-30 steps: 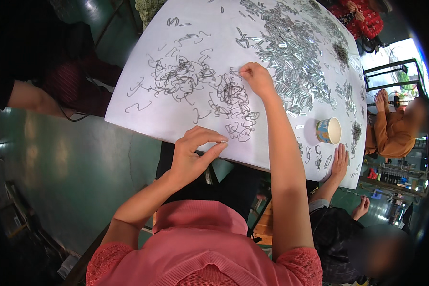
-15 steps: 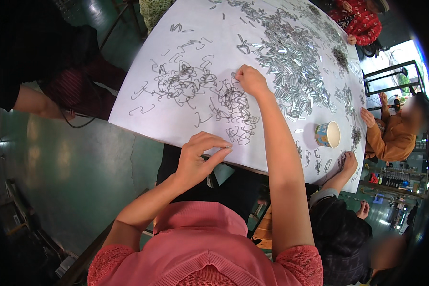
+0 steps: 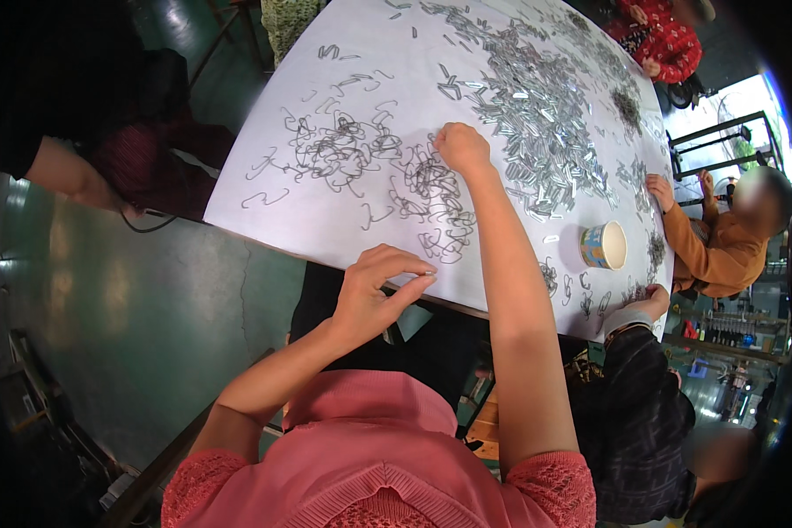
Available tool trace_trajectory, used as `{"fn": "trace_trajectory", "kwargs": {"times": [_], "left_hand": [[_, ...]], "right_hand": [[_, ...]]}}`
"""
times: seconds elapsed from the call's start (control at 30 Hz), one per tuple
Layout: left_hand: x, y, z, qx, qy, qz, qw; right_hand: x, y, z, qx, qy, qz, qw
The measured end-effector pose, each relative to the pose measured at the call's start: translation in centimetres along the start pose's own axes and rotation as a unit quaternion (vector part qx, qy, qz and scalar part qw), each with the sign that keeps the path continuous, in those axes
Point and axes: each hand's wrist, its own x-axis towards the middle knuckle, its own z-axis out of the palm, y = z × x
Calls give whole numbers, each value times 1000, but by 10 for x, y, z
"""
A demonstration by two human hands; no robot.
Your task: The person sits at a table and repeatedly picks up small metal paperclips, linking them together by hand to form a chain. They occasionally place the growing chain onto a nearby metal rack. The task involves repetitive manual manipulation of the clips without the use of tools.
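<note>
My right hand (image 3: 460,148) reaches out over the white table (image 3: 326,229), its fingers closed on a tangle of dark wire hooks (image 3: 431,189). My left hand (image 3: 374,290) hovers at the table's near edge, thumb and fingers pinched on a small silvery metal piece (image 3: 428,274). Another heap of dark wire hooks (image 3: 339,150) lies to the left of my right hand. A large spread of shiny metal clips (image 3: 537,114) lies just beyond and right of it.
A paper cup (image 3: 604,245) stands near the table's right edge. A person in orange (image 3: 713,246) and a person in dark plaid (image 3: 634,387) work at the right side, a person in red (image 3: 664,40) at the far end. Another person's arm (image 3: 66,172) is at left over green floor.
My right hand has stayed on the tangled hooks while the view shifted slightly. My left hand has kept its pinch and lifted a little toward the table edge.
</note>
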Motion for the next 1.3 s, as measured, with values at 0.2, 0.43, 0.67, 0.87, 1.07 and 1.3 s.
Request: {"fn": "trace_trajectory", "kwargs": {"times": [0.2,0.43,0.67,0.87,1.07,1.3], "left_hand": [[-3,-1,-1,5,5,15,1000],[-3,1,7,-2,-26,-3,1000],[-6,7,37,-20,-66,-19,997],[-6,16,66,6,-75,23,997],[-5,15,89,67,-83,108,988],[-2,15,115,87,-111,152,978]], "right_hand": [[-15,34,-5,296,-60,18,953],[-135,38,-35,623,-49,111,772],[-266,-8,-75,723,104,156,665],[-306,-11,-77,700,220,171,657],[-316,-3,-74,695,276,176,640],[-322,15,-68,701,318,166,617]]}}
